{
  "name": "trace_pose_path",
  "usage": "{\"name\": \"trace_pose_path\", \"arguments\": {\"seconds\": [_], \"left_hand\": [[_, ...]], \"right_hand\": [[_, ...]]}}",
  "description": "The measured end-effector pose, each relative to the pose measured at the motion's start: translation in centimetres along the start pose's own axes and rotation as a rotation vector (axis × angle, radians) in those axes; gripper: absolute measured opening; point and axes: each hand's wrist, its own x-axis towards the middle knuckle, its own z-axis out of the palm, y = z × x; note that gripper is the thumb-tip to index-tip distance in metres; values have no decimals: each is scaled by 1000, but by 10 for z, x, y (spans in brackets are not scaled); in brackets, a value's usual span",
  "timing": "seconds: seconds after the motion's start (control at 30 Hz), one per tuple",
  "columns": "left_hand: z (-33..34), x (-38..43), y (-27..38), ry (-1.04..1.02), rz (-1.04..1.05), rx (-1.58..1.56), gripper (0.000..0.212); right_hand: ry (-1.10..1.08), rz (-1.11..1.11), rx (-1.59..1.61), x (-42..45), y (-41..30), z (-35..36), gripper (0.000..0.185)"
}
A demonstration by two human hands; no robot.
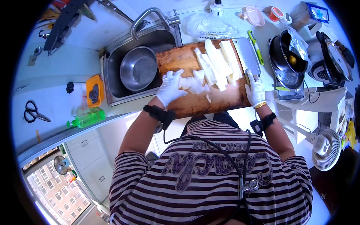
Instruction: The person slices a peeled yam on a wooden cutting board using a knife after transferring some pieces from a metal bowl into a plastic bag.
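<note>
A wooden cutting board lies before me, its left end at the sink. My left hand, in a white glove, has its fingers spread against a cluster of cut white pieces. Long pale strips of a vegetable or fruit lie side by side on the board's right half. A cleaver rests flat along the right edge, blade pointing away from me. Around its handle are the fingers of my right hand, also gloved; part of the handle is hidden.
At left, the steel sink holds a metal bowl under the faucet. A green peeler lies right of the cleaver. Beyond are a black pot and a cooker. A plastic bag lies behind the board.
</note>
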Motion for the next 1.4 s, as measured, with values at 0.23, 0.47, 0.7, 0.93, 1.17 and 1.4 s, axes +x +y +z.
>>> {"name": "trace_pose_path", "arguments": {"seconds": [0.23, 0.47, 0.7, 0.93, 1.17, 1.4], "left_hand": [[30, 4, 21, 152, 166, 91, 44], [43, 11, 36, 201, 208, 97, 26], [54, 20, 7, 395, 306, -86, 12], [10, 52, -7, 47, -86, -1340, 5], [-49, 173, 18, -132, -83, -1615, 7], [-43, 254, 66, -22, -383, -1523, 28]], "right_hand": [[77, 73, -96, -3, -12, 9, 62], [75, 134, -89, -5, -18, 8, 62], [50, 129, -29, -6, -13, 6, 62], [-20, 68, -2, -1, -1, -8, 63], [-157, -69, 92, 4, 14, -21, 66], [-302, -90, 197, 10, 28, -32, 65]]}}
